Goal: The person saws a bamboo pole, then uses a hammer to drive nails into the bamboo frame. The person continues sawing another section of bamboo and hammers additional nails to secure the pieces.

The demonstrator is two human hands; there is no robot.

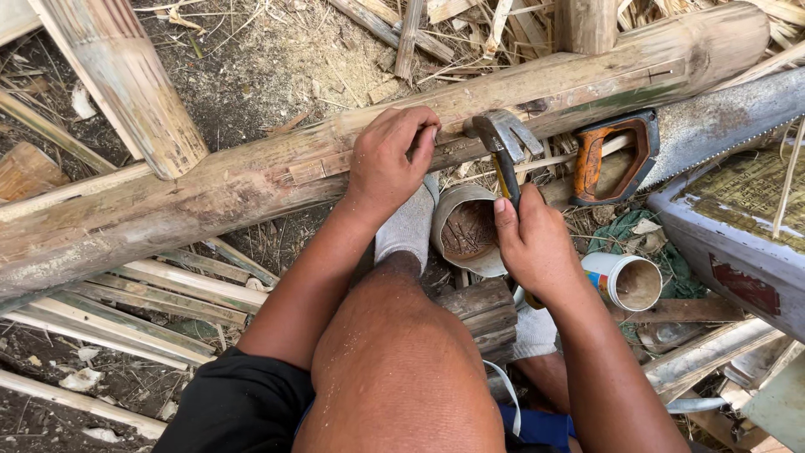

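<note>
Your left hand (390, 159) is curled over the long bamboo pole (251, 180), fingers bent against its near face as if pinching something small there; whether a nail sits between them is too small to tell. Your right hand (532, 247) is closed round the handle of the claw hammer (503, 143), whose steel head hovers just beside the left fingertips, touching or almost touching the pole.

The pole lies slantwise across the scene, from near left up to far right, on ground littered with split bamboo strips (159, 294) and shavings. A handsaw (671, 143) with an orange handle rests to the right, leaning on the same pole. Your socked foot (411, 226) is set below the pole, next to a short cut bamboo tube (465, 226), and a small white cup (625, 281) lies on its side near your right wrist.

This looks like the setting stage of a nailing or tapping job: piece steadied, hammer brought in close. The next move calls for a short, light blow kept clear of your left fingers, with the pole held firm so that it does not roll.
</note>
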